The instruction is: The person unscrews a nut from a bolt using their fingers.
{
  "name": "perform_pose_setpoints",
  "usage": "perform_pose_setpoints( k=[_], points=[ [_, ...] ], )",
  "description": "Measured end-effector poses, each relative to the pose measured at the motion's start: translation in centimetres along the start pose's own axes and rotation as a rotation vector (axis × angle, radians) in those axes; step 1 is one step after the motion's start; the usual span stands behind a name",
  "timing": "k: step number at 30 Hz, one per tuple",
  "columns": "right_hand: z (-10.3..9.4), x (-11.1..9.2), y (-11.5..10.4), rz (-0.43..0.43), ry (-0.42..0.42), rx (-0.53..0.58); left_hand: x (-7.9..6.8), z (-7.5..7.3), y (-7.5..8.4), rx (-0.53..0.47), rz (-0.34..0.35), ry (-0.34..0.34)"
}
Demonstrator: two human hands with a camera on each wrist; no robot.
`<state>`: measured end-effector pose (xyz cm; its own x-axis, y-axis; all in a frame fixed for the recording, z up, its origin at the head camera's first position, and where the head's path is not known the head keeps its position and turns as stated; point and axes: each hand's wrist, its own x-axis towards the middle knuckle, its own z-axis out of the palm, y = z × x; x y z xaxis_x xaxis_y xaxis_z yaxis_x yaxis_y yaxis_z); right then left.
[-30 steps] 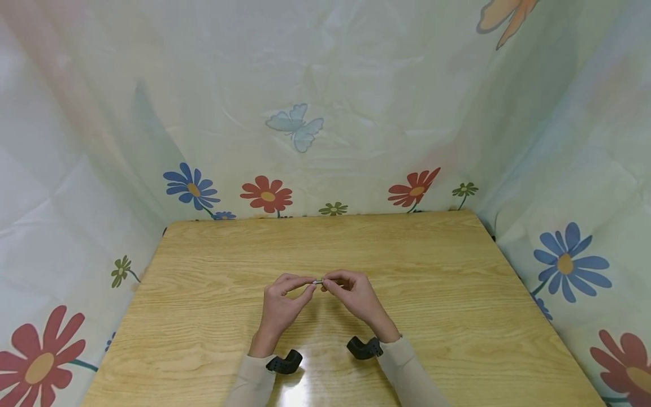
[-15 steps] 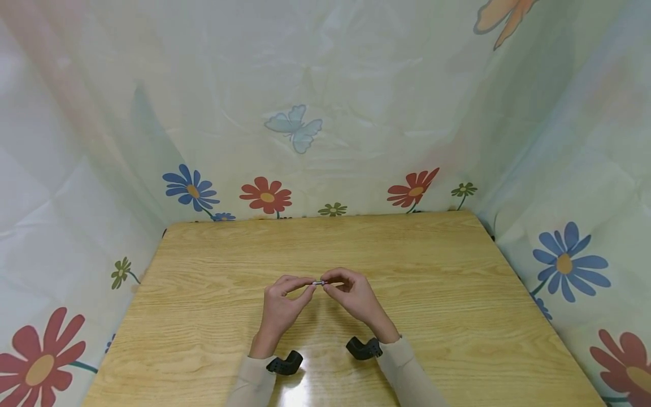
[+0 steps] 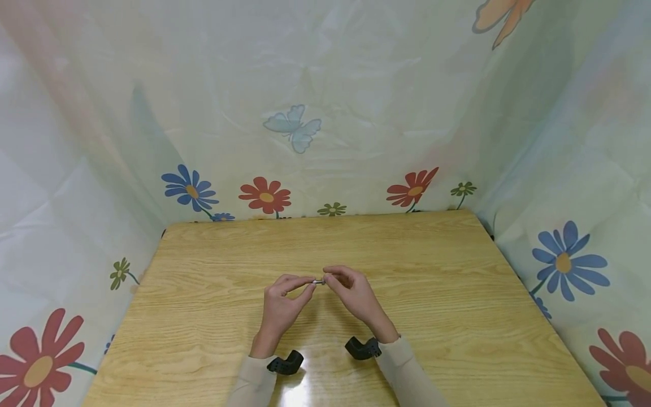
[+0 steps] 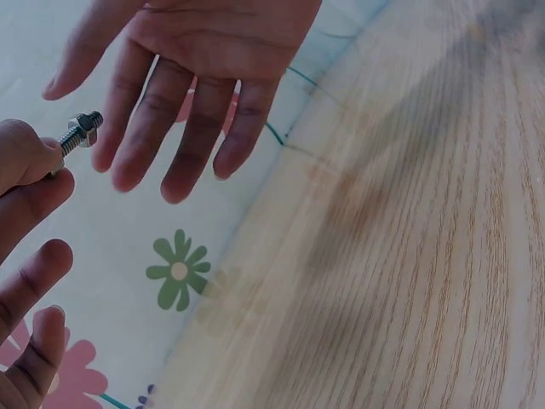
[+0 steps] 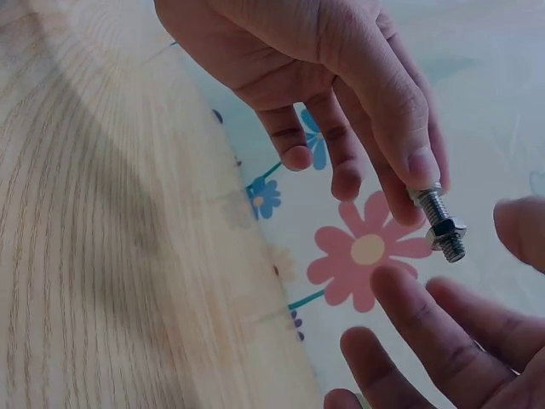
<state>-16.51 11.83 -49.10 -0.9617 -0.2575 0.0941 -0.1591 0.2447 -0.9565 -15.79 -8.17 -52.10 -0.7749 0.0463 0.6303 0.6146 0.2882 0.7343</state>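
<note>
Glare on tabletop [image 3: 325,243], soft shadows, dim wrist views

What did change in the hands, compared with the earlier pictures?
The right hand has opened: its fingers, which seemed to pinch the free end of the bolt, are now spread, the upper ones slightly raised. The left hand still pinches the other end, nearly in the same place over the wooden table.

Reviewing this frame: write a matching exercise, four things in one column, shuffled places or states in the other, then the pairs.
1. light-brown wood-grain table
2. silver threaded metal bolt
3. right hand
4. silver hexagonal metal nut

A. pinched by the left hand
B. around the bolt, near its free end
C. beneath both hands
D. holding nothing

Pairs: 1-C; 2-A; 3-D; 4-B
</note>
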Motion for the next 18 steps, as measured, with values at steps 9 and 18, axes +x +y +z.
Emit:
perform_pose_setpoints(
  k=[9,18],
  points=[
    [0.03,0.09,0.05,0.007,-0.023,-0.016,-0.03,-0.12,-0.20,0.021,0.015,-0.005],
    [0.13,0.19,0.28,-0.022,-0.033,-0.014,0.01,-0.20,-0.01,0.078,0.024,-0.037]
  ],
)
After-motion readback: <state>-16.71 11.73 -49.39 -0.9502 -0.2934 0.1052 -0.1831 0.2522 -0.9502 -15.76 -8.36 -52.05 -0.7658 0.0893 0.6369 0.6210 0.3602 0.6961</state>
